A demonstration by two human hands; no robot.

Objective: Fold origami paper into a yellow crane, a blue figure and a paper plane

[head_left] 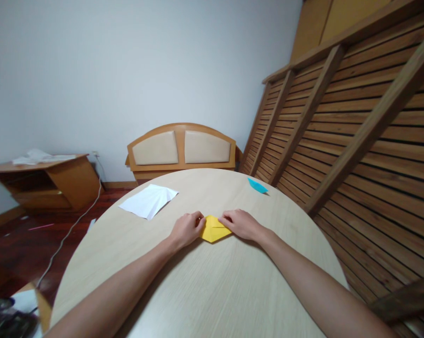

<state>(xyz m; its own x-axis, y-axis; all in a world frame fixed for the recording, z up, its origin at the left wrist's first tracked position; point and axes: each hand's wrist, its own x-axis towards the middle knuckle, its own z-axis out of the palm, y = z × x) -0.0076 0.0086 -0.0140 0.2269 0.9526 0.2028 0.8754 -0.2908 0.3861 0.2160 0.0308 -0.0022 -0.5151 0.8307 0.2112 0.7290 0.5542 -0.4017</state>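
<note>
"What lies leftmost on the table [212, 291]?"
"White paper [147, 203]. Next, the left hand [188, 229], gripping the yellow paper [213, 232] by its left side."
"Where exactly is the yellow paper?"
"Between both hands; the right hand [244, 224] grips its right side. Farther right, blue paper [257, 186]."

Pale wall [145, 61], reddish floor [32, 246] — padded headboard [181, 145] — slatted wooden frame [331, 136] right.

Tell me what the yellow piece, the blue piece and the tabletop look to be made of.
Yellow piece: likely paper, matte, as the straight creases and flat folded layers suggest.
Blue piece: probably paper too, thin with pointed ends, but too small to be sure.
Tabletop: pale wood or wood-look laminate, faintly glossy, with fine grain.
</note>
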